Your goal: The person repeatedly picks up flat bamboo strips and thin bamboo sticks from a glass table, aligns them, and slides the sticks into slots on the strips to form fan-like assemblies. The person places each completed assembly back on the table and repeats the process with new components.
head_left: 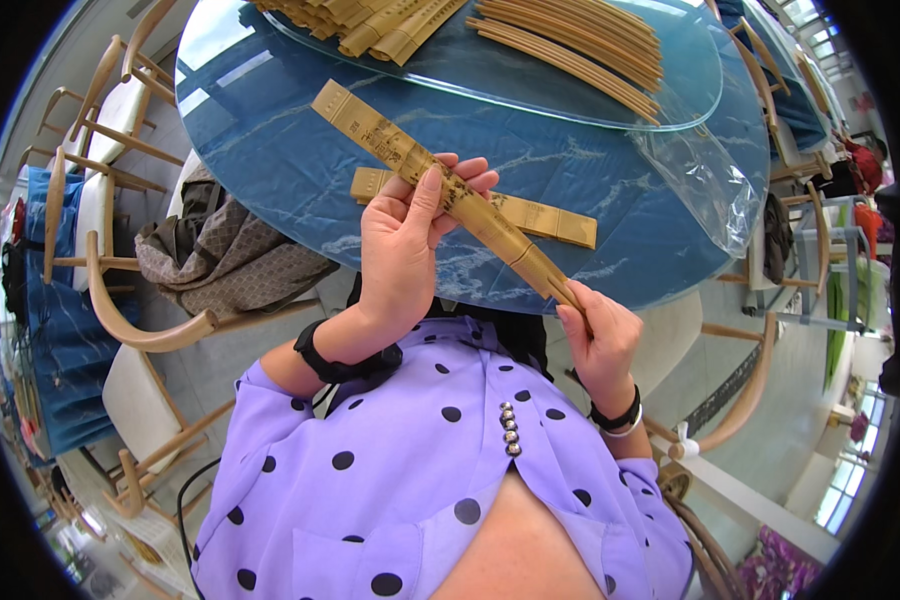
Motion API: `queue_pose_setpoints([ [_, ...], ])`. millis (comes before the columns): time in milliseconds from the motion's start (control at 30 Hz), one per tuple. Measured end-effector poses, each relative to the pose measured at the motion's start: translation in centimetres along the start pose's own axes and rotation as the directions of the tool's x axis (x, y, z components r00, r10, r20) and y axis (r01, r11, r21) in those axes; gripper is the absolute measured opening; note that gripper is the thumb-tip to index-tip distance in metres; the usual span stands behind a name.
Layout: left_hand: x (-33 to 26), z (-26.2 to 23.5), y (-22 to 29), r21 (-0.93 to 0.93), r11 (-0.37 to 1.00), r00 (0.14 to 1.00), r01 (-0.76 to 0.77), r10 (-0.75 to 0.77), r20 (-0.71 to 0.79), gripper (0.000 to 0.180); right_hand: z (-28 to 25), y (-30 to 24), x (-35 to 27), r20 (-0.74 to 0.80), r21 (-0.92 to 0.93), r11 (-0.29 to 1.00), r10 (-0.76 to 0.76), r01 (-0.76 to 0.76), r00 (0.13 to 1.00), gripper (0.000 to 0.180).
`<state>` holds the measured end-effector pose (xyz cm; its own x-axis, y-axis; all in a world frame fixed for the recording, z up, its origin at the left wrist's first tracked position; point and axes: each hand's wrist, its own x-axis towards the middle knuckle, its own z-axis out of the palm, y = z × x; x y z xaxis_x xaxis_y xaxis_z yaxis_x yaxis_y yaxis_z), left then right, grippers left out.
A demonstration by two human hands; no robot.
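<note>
A long gold paper chopstick sleeve (365, 128) with dark printing slants across the front of the table, held up in both hands. My left hand (400, 240) is closed round its middle, thumb on top and fingers underneath. At the sleeve's lower right end my right hand (602, 340) pinches the ends of chopsticks (558, 288), which run into the sleeve; how many there are is hard to tell. Beneath, more gold sleeves (550, 220) lie on the blue table, partly covered by my left hand and the held sleeve.
On the glass turntable (705, 95) lie a stack of gold sleeves (370, 25) and a row of loose wooden chopsticks (580, 50). A clear plastic bag (705, 185) rests at the table's right. A patterned brown bag (220, 245) sits at left among wooden chairs (100, 290).
</note>
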<state>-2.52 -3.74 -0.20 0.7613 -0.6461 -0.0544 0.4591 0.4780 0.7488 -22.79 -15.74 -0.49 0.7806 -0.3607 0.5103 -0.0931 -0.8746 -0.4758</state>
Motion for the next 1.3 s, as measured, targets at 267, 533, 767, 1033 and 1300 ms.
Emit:
queue_pose_setpoints([
  [267,0.4,-0.3,0.5,0.009,0.997,0.996,-0.077,0.077,-0.040,0.028,-0.2,0.5,-1.1,0.035,-0.033,0.991,0.127,-0.126,0.991,0.022],
  [533,-0.2,0.0,0.1,-0.018,1.000,1.000,-0.007,0.008,0.020,0.030,0.3,0.3,-0.9,0.031,-0.008,0.985,0.175,-0.175,0.984,0.025],
  [767,1.1,-0.5,0.9,-0.028,0.998,0.996,-0.061,0.062,0.060,0.031,0.5,0.0,-1.1,-0.003,-0.006,0.980,0.197,-0.197,0.980,0.026],
  [1033,1.1,-0.2,1.1,-0.006,0.997,0.997,-0.073,0.073,-0.001,0.029,1.3,-0.8,-0.9,0.007,0.034,0.976,0.213,-0.214,0.977,0.027],
  [1300,2.1,-1.3,2.5,0.027,0.993,0.993,-0.113,0.114,-0.039,0.029,0.8,0.1,-0.8,0.117,-0.088,0.996,-0.012,0.022,0.993,0.040],
])
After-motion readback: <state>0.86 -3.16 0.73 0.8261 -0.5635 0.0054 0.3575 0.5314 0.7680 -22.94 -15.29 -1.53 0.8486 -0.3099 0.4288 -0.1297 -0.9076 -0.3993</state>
